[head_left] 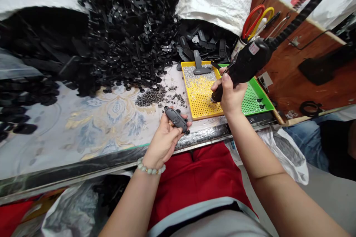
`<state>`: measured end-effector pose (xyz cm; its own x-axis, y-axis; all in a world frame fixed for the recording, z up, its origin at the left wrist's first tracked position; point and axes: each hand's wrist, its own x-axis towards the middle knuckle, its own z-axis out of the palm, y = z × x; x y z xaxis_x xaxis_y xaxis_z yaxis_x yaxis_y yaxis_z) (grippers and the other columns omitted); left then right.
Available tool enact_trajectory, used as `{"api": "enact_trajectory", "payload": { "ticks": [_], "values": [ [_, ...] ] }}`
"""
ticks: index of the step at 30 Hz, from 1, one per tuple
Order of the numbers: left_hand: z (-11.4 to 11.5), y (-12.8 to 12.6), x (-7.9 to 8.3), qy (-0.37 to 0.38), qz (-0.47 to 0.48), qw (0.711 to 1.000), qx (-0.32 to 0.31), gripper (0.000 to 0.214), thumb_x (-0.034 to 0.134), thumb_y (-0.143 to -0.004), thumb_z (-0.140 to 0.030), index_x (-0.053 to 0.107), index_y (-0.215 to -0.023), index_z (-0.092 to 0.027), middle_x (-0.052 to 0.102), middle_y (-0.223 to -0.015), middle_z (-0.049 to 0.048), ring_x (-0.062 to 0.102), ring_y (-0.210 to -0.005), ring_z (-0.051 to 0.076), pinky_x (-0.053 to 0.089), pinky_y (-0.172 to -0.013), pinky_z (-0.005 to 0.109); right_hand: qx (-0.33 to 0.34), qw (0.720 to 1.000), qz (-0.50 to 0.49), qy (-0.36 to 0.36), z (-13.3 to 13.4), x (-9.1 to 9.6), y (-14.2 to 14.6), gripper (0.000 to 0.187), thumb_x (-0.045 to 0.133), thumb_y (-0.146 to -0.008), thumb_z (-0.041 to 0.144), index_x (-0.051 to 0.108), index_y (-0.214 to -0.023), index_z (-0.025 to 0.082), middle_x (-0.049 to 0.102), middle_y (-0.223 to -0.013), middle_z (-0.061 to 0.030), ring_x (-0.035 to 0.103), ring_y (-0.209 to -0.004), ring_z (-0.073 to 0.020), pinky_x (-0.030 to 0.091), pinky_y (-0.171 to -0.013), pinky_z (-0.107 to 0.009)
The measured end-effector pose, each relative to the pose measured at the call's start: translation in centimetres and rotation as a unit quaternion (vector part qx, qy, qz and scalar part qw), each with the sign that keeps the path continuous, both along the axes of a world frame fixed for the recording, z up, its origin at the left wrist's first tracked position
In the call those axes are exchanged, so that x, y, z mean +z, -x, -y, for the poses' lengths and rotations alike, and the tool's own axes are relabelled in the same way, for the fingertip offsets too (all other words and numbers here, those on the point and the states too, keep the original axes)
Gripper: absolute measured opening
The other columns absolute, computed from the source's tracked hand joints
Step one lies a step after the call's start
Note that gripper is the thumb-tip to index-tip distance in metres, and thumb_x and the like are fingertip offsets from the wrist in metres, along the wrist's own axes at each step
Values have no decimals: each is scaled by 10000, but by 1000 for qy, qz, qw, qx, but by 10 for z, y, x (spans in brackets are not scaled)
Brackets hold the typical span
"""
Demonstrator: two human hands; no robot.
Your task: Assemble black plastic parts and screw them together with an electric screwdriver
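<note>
My left hand (167, 135) is closed on a black plastic part (176, 119), an elongated piece with small round lugs along its edges, held above the table's front edge. My right hand (232, 94) wraps round a black electric screwdriver (247, 61) with a coiled cord at its top. Its tip points down over the yellow perforated tray (191, 105), where many small silver screws (194, 81) lie. Two dark elongated pieces (202, 70) rest on the screws at the tray's back. Whether the tip touches a screw, I cannot tell.
A big heap of black plastic parts (128, 26) covers the back left. Small dark metal pieces (151, 97) lie loose on the patterned tabletop (111, 118). Right of the yellow tray stands a green tray (257, 96). Red-handled scissors (250, 22) stand behind. Someone's jeans (308, 140) show at right.
</note>
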<state>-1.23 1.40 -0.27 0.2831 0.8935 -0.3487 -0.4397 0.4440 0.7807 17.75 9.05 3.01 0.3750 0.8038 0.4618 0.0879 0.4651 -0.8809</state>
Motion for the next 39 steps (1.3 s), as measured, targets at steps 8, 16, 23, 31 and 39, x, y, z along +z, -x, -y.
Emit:
{"api": "enact_trajectory", "payload": {
  "ticks": [8, 16, 23, 31, 39],
  "values": [
    [-1, -2, 4, 0, -9, 1000, -6, 503, 626, -733, -109, 407, -1148, -289, 587, -1151, 12, 640, -962, 141, 427, -951, 344, 5, 1000, -2, -5, 1, 3, -2, 288, 607, -771, 467, 576, -862, 195, 583, -649, 45, 558, -480, -66, 474, -545, -234],
    [-1, -4, 7, 7, -15, 1000, -11, 424, 657, -706, -132, 454, -1061, -242, 592, -1181, 40, 640, -967, 160, 421, -947, 364, 47, 995, -70, -56, 23, 34, 30, 227, 578, -790, 450, 598, -892, 248, 614, -902, 6, 556, -488, -54, 399, -412, -220],
    [-1, -5, 5, 3, -4, 1000, 2, 495, 639, -693, -82, 463, -1123, -252, 623, -1054, -5, 620, -847, 93, 460, -842, 261, 160, 986, -46, 15, 44, 27, 65, 241, 558, -803, 480, 597, -796, 243, 535, -649, 16, 603, -595, -129, 516, -515, -277],
    [0, -9, 7, 9, -3, 999, 32, 512, 650, -647, -53, 480, -1089, -246, 607, -937, -29, 570, -773, 76, 449, -735, 201, 204, 975, -67, 46, 49, 18, 69, 329, 640, -733, 492, 566, -872, 204, 559, -652, 30, 568, -508, -98, 528, -490, -265],
    [-1, -9, 7, -15, 11, 1000, 22, 560, 633, -667, -56, 454, -1158, -256, 592, -965, -16, 566, -826, 96, 449, -719, 204, 191, 980, -46, 25, 55, 12, 68, 278, 642, -739, 458, 584, -806, 194, 584, -627, 24, 588, -523, -106, 528, -527, -271]
  ]
}}
